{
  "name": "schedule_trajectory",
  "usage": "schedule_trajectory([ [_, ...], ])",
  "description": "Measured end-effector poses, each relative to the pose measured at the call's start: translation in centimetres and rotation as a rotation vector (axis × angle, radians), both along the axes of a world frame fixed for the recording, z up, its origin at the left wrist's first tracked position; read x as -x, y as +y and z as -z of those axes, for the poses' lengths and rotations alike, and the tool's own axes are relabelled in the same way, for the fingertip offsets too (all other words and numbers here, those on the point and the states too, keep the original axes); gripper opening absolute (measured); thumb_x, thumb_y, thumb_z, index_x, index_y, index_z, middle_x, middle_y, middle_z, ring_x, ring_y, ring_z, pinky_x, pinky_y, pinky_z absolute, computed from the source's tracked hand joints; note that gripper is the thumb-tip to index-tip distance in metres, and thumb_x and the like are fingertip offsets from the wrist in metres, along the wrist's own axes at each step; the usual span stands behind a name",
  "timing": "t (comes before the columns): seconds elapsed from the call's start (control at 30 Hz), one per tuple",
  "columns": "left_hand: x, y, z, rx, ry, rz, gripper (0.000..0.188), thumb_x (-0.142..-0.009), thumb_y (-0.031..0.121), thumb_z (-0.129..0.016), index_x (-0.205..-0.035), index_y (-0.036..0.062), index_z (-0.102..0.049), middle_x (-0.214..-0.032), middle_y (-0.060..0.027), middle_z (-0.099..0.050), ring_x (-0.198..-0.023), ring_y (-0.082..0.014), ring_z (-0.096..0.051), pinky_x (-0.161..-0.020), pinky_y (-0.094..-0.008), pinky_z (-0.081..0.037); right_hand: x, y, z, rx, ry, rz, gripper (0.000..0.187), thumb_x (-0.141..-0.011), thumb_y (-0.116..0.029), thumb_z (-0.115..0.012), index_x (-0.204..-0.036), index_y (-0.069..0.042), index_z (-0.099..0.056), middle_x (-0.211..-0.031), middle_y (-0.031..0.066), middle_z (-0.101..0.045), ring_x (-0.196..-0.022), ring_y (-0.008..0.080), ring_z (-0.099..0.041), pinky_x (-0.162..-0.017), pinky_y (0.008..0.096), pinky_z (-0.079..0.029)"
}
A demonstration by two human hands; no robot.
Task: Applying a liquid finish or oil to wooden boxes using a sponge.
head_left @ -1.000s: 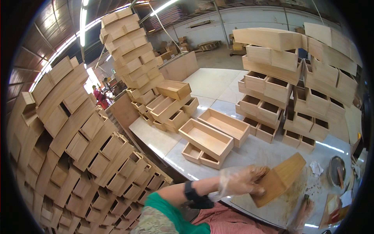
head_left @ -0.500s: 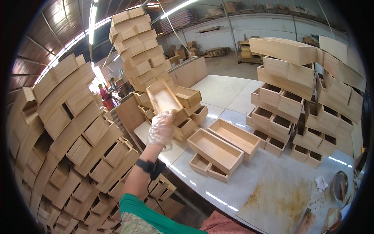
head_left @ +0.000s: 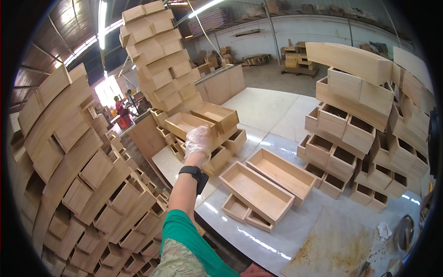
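Observation:
My left hand, in a clear, thin plastic glove, grips the near end of a shallow wooden drawer. That drawer lies level on top of a low stack, close beside another wooden drawer on its right. More drawers show underneath, partly hidden by my hand. On the table to the right, a long open drawer rests across two smaller ones. Parallel to it lies a second long drawer. I do not see my right hand.
Tall drawer stacks stand at the far left, along the left side and on the right. A stained board, a crumpled white paper and a round metal dish occupy the table's near right. A person is in the distance.
The drawer in my left hand has come down from a tilted, raised position to lie level on the low stack. The whole view has shifted slightly.

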State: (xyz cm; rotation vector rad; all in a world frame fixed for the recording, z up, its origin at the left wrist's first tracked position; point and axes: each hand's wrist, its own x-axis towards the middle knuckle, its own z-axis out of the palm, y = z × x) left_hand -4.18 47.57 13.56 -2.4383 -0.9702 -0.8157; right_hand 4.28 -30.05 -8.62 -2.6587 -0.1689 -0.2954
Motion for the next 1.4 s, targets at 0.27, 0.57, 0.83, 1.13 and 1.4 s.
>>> schedule_trajectory([
  [0.27, -1.1, 0.8, 1.5, -0.002, -0.04, -0.026, 0.015, -0.083, 0.009, -0.058, -0.091, 0.0051, -0.07, -0.087, -0.0172, -0.072, -0.085, -0.0351, -0.071, -0.075, -0.0442, -0.057, -1.9, 0.7, 0.2, -0.25, -0.667, -0.514, 0.026, -0.099, -0.02, -0.054, -0.11, -0.005, -0.072, -0.091, 0.0181, -0.067, -0.089, 0.0359, -0.061, -0.079, 0.0462, -0.048],
  [0.57, -3.2, -9.3, -0.6, -0.088, 0.117, 0.426, 0.036, -0.084, 0.015, -0.06, -0.118, 0.0059, -0.063, -0.11, -0.0159, -0.067, -0.105, -0.0316, -0.064, -0.09, -0.0404, -0.052, 1.0, 3.4, -4.4, -0.082, -0.01, -0.026, 0.026, -0.098, -0.021, -0.055, -0.105, -0.003, -0.073, -0.088, 0.0186, -0.067, -0.082, 0.0346, -0.061, -0.073, 0.047, -0.048],
  [0.83, -8.8, -17.6, 2.6, 0.324, 0.667, 0.804, 0.071, -0.076, 0.015, -0.069, -0.143, 0.0076, -0.047, -0.144, -0.0144, -0.05, -0.136, -0.0299, -0.045, -0.109, -0.0411, -0.04, 1.3, 3.1, -4.9, -0.113, 0.002, -0.036, 0.026, -0.098, -0.021, -0.056, -0.103, -0.002, -0.072, -0.085, 0.0186, -0.066, -0.082, 0.0339, -0.06, -0.073, 0.0463, -0.047],
  [1.13, -9.3, -19.5, 3.1, 0.521, 0.938, 0.581, 0.045, -0.079, 0.017, -0.07, -0.123, 0.0176, -0.067, -0.118, -0.0139, -0.069, -0.109, -0.0344, -0.066, -0.093, -0.0444, -0.053, 0.8, 1.7, -2.3, -0.161, -0.091, -0.048, 0.025, -0.098, -0.02, -0.056, -0.105, -0.002, -0.072, -0.089, 0.0189, -0.066, -0.088, 0.0349, -0.06, -0.077, 0.0472, -0.046],
  [1.4, -8.3, -19.5, 3.9, 0.427, 0.86, 0.612, 0.024, -0.087, 0.017, -0.063, -0.109, 0.0095, -0.068, -0.1, -0.0163, -0.071, -0.101, -0.0367, -0.068, -0.087, -0.045, -0.054, 0.0, 1.0, -1.5, -0.219, -0.025, -0.06, 0.028, -0.099, -0.023, -0.057, -0.114, -0.005, -0.071, -0.105, 0.0223, -0.068, -0.1, 0.0352, -0.061, -0.089, 0.0486, -0.046],
])
